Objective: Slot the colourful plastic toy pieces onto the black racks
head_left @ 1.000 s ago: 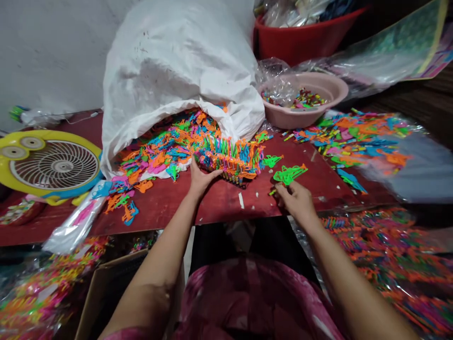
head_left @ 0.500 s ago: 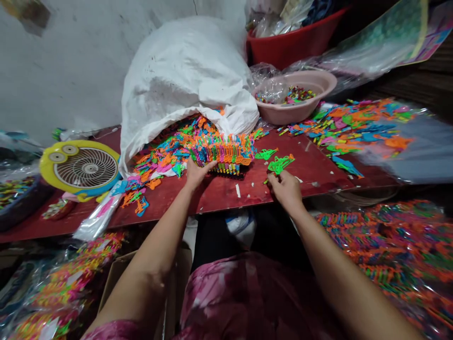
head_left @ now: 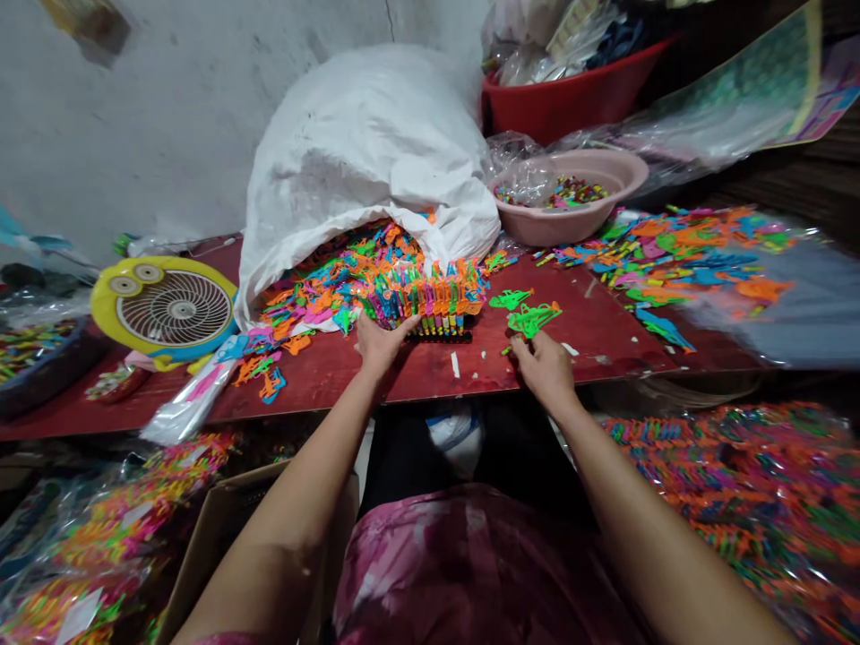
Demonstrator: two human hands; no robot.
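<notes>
Holding the left end of a packed row of toys [head_left: 440, 300], the left hand [head_left: 382, 345] spreads its thumb along the near side; its other fingers are partly hidden. Row: thin, bright plastic shapes standing close together, yellow ends low down, a dark strip [head_left: 443, 338] beneath. Right hand [head_left: 549, 369] grasps a green toy [head_left: 534, 318] by its lower end, fingertips pinched; the toy is spindly, openwork, smooth. A second green toy [head_left: 511, 298] lies just beside it, toward the row.

Behind the row, a heap of loose toys [head_left: 322, 282], mostly orange, blue and green, spills from a creased white sack [head_left: 363, 134] onto the red table [head_left: 417, 381], its top scuffed and flecked with white scraps. Right of the sack, a pink oval bowl [head_left: 561, 224] of small bits and clear film; left, a round-grilled yellow fan [head_left: 178, 309].

Against one second ago: the row, then slanting toward the person, now runs straighter across. Right hand keeps its pinch. View swings left, bringing in a dark tub [head_left: 57, 369].
</notes>
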